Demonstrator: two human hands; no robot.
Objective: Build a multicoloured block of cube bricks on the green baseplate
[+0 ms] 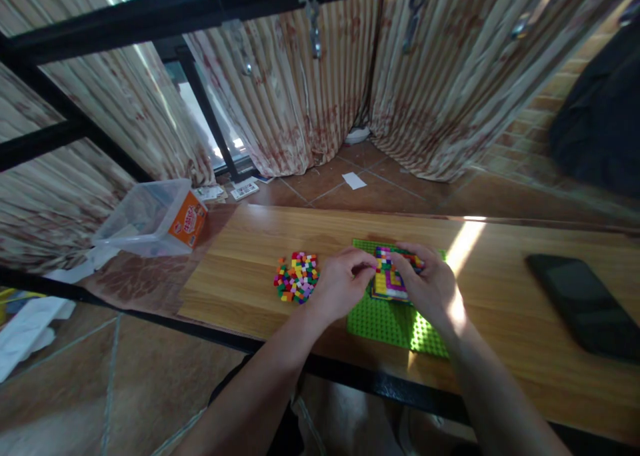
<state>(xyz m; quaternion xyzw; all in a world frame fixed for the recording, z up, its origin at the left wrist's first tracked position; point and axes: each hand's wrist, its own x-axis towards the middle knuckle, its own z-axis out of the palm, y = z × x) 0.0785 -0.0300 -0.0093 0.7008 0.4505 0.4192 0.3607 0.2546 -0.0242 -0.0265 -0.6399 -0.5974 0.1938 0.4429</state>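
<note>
A green studded baseplate [383,323] lies on the wooden tabletop, and on it stands a low, multicoloured block of toy bricks [387,283] with yellow, purple and white on its face. My left hand [343,283] is at the block's left side, thumb and forefinger pinched together; whatever is between the fingertips is too small to make out. Curled over the right side of the block is my right hand [430,286], its thumb on top and fingers around the far edge. Left of my left hand lies a pile of loose small bricks [300,279] in many colours.
A dark phone [583,303] lies on the right of the wooden table [235,269]. Beyond the table's left end is a clear plastic box [150,219] with an orange label. A black metal frame bar [150,26] crosses above, in front of striped curtains [320,109].
</note>
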